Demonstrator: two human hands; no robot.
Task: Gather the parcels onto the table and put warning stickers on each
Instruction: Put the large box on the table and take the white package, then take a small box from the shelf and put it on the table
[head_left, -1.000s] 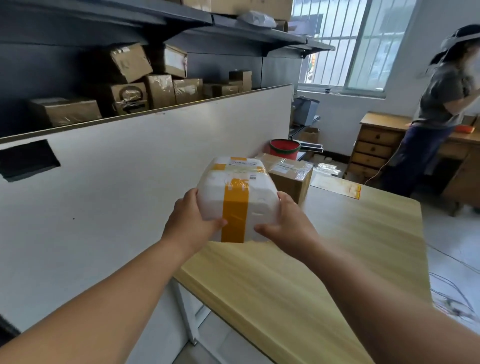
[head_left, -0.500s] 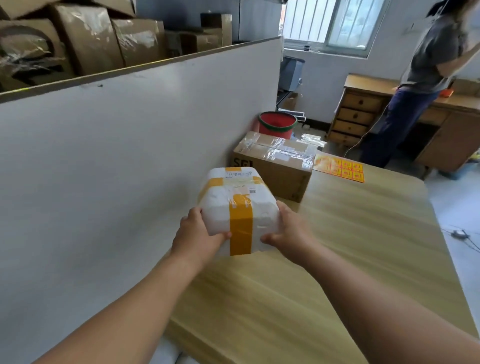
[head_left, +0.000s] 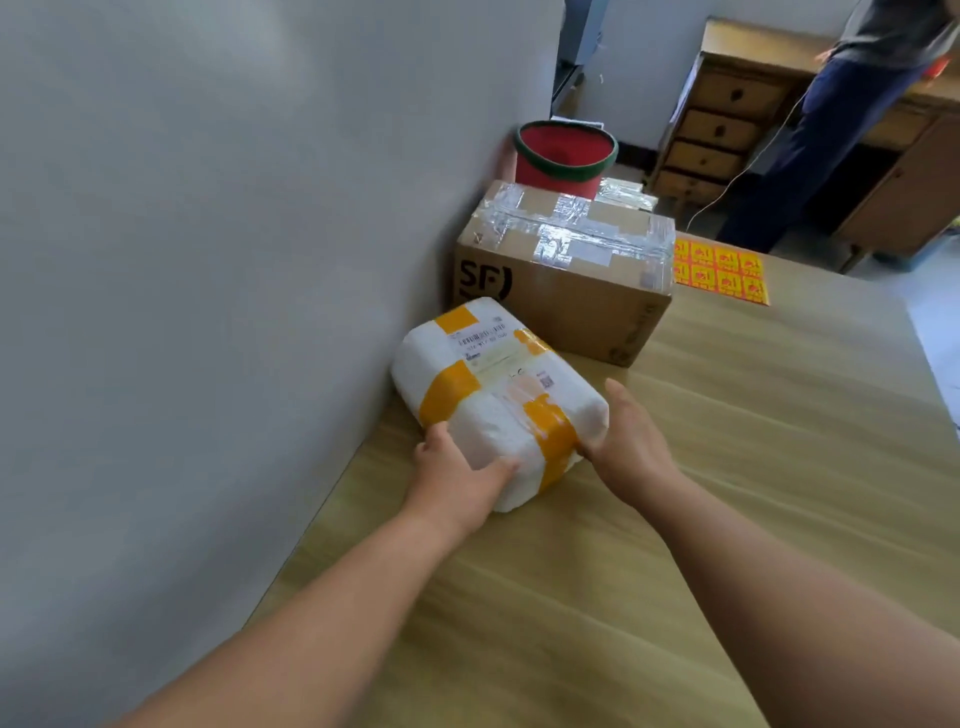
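Note:
A white foam parcel (head_left: 498, 395) with yellow tape bands rests on the wooden table (head_left: 727, 493), close to the white partition. My left hand (head_left: 457, 473) grips its near left corner and my right hand (head_left: 628, 441) presses its right side. Just behind it stands a brown cardboard box (head_left: 566, 280) sealed with clear tape. A sheet of orange and yellow warning stickers (head_left: 719, 273) lies flat on the table to the right of that box.
A white partition wall (head_left: 234, 260) runs along the table's left edge. Beyond the table's far end are a red bucket (head_left: 565, 156), a wooden drawer cabinet (head_left: 727, 130) and a person (head_left: 841, 130) standing beside it.
The white parcel has gone forward and down from mid-air onto the table, in front of the cardboard box. Both hands stayed on it. My view has tilted downward.

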